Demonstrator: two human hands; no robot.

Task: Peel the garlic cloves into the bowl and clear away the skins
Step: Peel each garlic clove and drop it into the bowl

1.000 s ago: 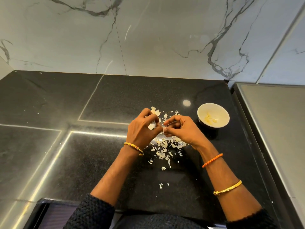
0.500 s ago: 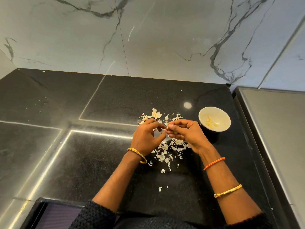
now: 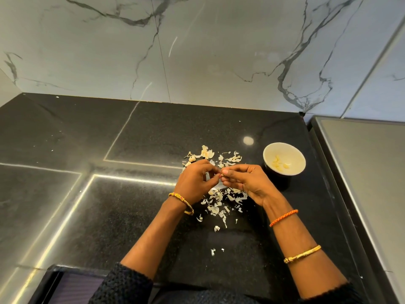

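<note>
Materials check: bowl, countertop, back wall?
Bowl: looks like glazed ceramic, white, smooth; melamine possible. Countertop: polished black stone, likely granite; fine speckle, mirror-like light reflections. Back wall: marble-look slabs or tile, glossy, grey veins, visible vertical joint.

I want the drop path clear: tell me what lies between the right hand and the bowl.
In the head view, only bare black countertop separates the right hand from the bowl. The garlic skins lie under and behind the hands.

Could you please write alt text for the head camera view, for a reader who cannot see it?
Over a black counter, a left hand and right hand meet fingertip to fingertip above scattered garlic skins. A white bowl of peeled cloves stands to their right.
</note>
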